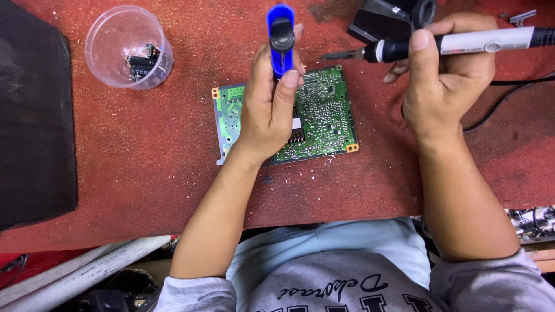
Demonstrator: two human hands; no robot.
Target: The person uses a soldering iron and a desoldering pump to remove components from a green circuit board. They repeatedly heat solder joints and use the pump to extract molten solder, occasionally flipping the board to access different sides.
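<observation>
1. While the green circuit board [324, 115] lies mid-frame on the red worktop [144, 162], the left hand [269, 110] grips a blue suction pump [280, 37] above it.
2. Upper right, the right hand [445, 81] clasps a soldering iron [462, 43].
3. Upper left, a clear cup [128, 47] holds small dark parts.

One circuit board [324, 115], one plastic cup [128, 47], two tools.

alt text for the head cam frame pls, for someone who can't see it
Seen from above, a person's left hand holds a blue desoldering pump upright over a green circuit board on a red mat, while the right hand grips a soldering iron pointing left. A clear plastic cup holding small dark parts sits at upper left.
</observation>
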